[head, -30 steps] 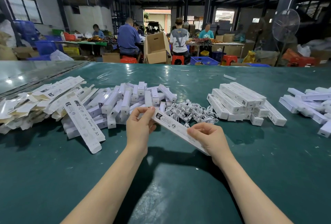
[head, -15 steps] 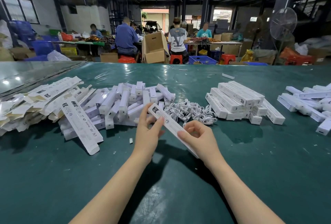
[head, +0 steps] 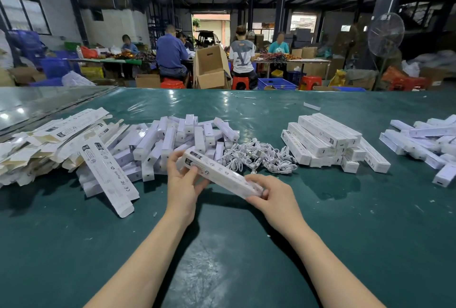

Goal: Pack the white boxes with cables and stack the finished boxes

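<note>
Light thin card that looks easy to crush, the white box (head: 219, 172) hangs over the worktop (head: 222, 253), left hand (head: 183, 184) pinching its far end, right hand (head: 274, 196) fingers (head: 261, 203) curled round its near end, so the ends seem the safest hold, taken gently; cables (head: 256, 156) lie just beyond the fingers.

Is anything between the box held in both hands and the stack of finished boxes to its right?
Only the loose pile of cables, lying low on the table between the held box and the stack. The box is held above the table, so it likely passes over.
</note>
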The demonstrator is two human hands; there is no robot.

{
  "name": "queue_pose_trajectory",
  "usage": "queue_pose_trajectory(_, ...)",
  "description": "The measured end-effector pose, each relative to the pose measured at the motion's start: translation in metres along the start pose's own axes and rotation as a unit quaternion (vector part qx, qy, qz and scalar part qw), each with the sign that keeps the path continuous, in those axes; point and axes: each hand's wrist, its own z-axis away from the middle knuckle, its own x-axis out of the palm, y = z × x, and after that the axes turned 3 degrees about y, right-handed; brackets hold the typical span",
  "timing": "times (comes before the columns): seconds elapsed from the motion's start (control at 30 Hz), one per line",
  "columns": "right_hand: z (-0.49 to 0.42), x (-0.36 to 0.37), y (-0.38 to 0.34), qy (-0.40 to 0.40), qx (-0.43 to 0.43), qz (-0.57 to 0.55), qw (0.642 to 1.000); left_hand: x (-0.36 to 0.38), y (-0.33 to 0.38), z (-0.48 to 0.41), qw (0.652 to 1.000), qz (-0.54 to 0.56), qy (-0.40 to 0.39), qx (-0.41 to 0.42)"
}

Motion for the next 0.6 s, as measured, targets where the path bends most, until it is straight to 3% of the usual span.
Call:
queue_pose_trajectory(0.13, -0.011, -0.013, 0.005, 0.195, 0.094, -0.111, 0.97, 0.0, -0.008, 0.001, 0.986, -0.162, -0.039, 0.007)
queue_pose_trajectory(0.23, -0.023, -0.031, 0.01, 0.371, 0.159, -0.086, 0.911, 0.002, -0.014, 0.002, 0.973, -0.224, -0.05, 0.032)
queue_pose_trajectory(0.33, -0.036, -0.051, 0.016, 0.448, 0.197, -0.059, 0.87, 0.001, -0.017, 0.0, 0.969, -0.241, -0.037, 0.041)
queue_pose_trajectory(0.43, -0.052, -0.068, 0.025, 0.417, 0.212, -0.005, 0.884, 0.002, -0.017, 0.0, 0.966, -0.252, -0.032, 0.045)
queue_pose_trajectory(0.6, -0.062, -0.065, 0.02, 0.189, 0.199, 0.01, 0.961, 0.001, -0.018, 0.0, 0.963, -0.263, -0.042, 0.04)
